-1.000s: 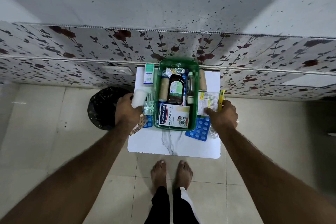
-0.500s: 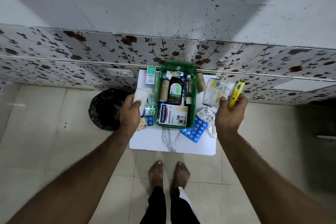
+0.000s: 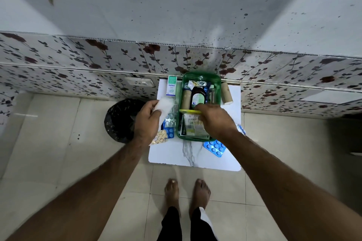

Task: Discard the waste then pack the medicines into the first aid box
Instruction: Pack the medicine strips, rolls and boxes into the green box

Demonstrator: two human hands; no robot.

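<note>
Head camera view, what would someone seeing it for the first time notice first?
Probably the green box, crammed with bottles and packets, at the back of the small white table. The right hand reaches over it with a yellow item, and the left hand holds a white roll beside it. A black bin sits on the floor, left of the table.

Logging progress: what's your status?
Left hand holds white roll. Right hand lowers yellow item into green box. Blue strips remain on table.
</note>
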